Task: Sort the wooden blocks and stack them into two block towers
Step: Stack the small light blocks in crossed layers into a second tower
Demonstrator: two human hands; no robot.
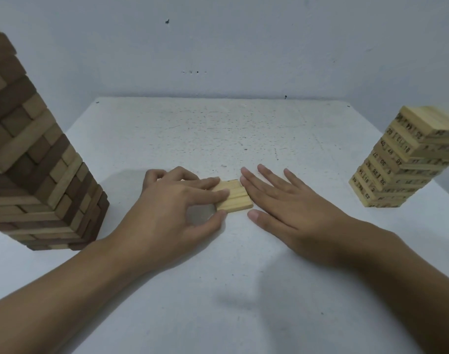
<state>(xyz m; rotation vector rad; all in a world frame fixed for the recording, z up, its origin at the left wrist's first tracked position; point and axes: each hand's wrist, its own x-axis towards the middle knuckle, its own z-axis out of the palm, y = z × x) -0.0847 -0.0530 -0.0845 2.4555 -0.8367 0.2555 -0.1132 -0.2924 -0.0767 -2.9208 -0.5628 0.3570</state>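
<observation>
A few pale wooden blocks (pixel 235 196) lie flat side by side in the middle of the white table (pixel 218 134). My left hand (pixel 172 205) pinches their left end between thumb and fingers. My right hand (pixel 289 203) lies with straight fingers against their right side. A tall tower of mixed dark and light brown blocks (pixel 32 175) stands at the left. A shorter tower of pale numbered blocks (pixel 407 162) stands at the right.
A grey wall (pixel 218 47) rises right behind the table's far edge. The two towers stand near the table's left and right sides, with my forearms reaching in from the near edge.
</observation>
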